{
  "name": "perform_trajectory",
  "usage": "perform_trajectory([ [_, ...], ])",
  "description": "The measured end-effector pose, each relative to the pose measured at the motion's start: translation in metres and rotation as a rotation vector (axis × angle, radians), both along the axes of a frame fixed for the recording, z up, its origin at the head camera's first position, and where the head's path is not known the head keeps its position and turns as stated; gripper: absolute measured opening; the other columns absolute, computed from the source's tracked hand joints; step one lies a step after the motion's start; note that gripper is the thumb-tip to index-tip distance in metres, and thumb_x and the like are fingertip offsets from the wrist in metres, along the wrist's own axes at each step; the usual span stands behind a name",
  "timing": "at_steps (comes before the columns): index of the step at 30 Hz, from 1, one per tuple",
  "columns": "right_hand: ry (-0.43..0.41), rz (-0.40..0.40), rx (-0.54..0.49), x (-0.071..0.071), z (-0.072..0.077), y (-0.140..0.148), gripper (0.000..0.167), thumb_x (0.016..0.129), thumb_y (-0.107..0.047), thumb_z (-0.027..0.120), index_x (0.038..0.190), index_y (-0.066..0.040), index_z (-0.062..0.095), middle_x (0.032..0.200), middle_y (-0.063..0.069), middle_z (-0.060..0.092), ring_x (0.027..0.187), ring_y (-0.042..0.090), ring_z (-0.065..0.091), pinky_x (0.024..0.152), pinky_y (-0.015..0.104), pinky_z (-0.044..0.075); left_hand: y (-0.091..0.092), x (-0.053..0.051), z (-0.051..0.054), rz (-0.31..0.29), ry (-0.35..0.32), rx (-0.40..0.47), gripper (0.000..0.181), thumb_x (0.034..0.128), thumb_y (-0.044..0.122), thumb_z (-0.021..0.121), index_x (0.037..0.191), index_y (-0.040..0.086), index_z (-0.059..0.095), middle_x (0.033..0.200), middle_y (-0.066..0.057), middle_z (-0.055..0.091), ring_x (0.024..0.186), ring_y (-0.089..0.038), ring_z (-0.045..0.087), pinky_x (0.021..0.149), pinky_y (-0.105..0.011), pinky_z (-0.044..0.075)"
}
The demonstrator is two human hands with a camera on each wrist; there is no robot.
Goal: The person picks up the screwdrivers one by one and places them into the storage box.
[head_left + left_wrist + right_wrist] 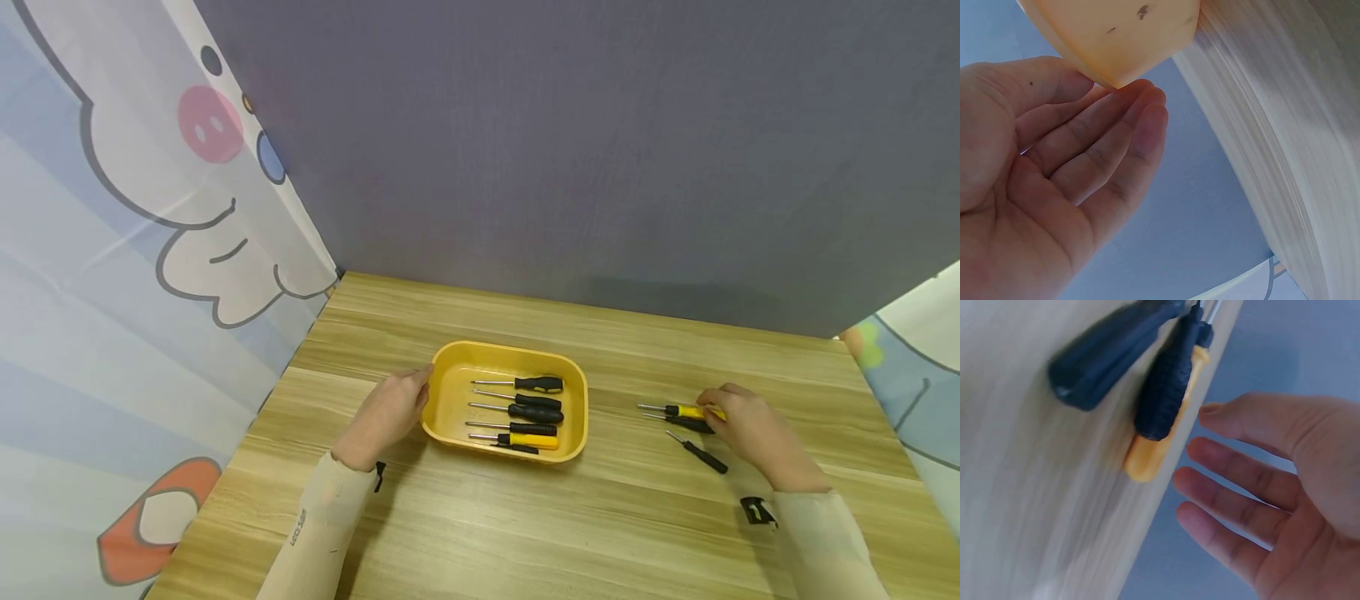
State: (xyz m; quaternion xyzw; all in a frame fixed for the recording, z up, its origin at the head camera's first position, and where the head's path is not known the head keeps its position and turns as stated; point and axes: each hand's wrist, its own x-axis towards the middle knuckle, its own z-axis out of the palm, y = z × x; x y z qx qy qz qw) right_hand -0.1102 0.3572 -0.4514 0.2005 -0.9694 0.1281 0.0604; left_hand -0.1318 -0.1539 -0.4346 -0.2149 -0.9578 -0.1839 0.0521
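A yellow plastic tray (pixel 457 446) holds several screwdrivers lying side by side, mostly black-handled, one with a yellow handle (pixel 534 441). My left hand (pixel 386 421) grips the tray's left end; in the left wrist view the thumb and fingertips meet at its rim (pixel 1094 74). Off to the right, my right hand (pixel 750 429) is over a yellow-handled screwdriver (pixel 686 411), fingers loosely bent. The right wrist view has those fingers apart, beside the yellow handle (pixel 1142 459). Against it lies a black screwdriver (pixel 690 424), and another black screwdriver (pixel 705 457) rests nearer me.
The wood-grain table (pixel 600 533) ends at a grey upright panel (pixel 570 167) along the back. A curtain with cartoon figures (pixel 112 250) hangs at the left. Between the tray and the loose screwdrivers is a stretch of tabletop.
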Motion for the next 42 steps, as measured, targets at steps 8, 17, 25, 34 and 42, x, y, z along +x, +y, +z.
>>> perform_trajectory([
  [8,-0.024,0.021,0.02,-0.004,-0.008,0.004,0.019,0.077,0.008,0.079,0.094,0.002,0.072,0.089,0.014,0.068,0.078,0.033,0.066,0.065,0.048,0.059,0.0,0.0,0.002,-0.005,0.004,-0.002,0.037,0.0934,-0.002,0.066,0.129,-0.012,0.061,0.104,-0.02,0.071,0.075,-0.017,0.062,0.063,-0.029,0.058],
  [17,-0.065,0.018,0.029,-0.008,-0.008,0.005,0.019,0.078,0.008,0.078,0.094,0.002,0.072,0.087,0.013,0.067,0.076,0.033,0.065,0.064,0.048,0.058,-0.001,0.001,0.002,-0.006,0.005,0.004,0.038,0.0929,-0.002,0.066,0.129,-0.012,0.061,0.104,-0.02,0.071,0.077,-0.018,0.063,0.065,-0.031,0.059],
  [25,-0.063,0.015,0.027,-0.009,-0.009,0.005,0.018,0.077,0.007,0.079,0.091,0.0,0.072,0.083,0.01,0.066,0.072,0.029,0.064,0.061,0.047,0.057,-0.001,0.001,0.003,-0.007,0.011,0.003,0.037,0.0931,-0.002,0.065,0.128,-0.012,0.061,0.102,-0.019,0.071,0.077,-0.019,0.064,0.065,-0.033,0.059],
  [34,-0.013,0.041,0.017,-0.008,-0.013,0.008,0.019,0.077,0.01,0.078,0.093,0.003,0.071,0.084,0.013,0.067,0.075,0.033,0.065,0.063,0.049,0.058,-0.001,0.001,0.002,-0.008,0.008,0.005,0.037,0.0931,-0.002,0.066,0.128,-0.012,0.061,0.106,-0.021,0.071,0.085,-0.023,0.068,0.071,-0.035,0.061],
  [42,0.009,0.047,0.019,-0.008,-0.009,0.005,0.021,0.077,0.011,0.077,0.096,0.006,0.069,0.087,0.016,0.067,0.075,0.034,0.065,0.064,0.049,0.058,0.0,0.001,0.002,-0.011,0.006,-0.004,0.037,0.0935,-0.002,0.065,0.129,-0.011,0.06,0.102,-0.019,0.071,0.073,-0.016,0.06,0.063,-0.029,0.057],
])
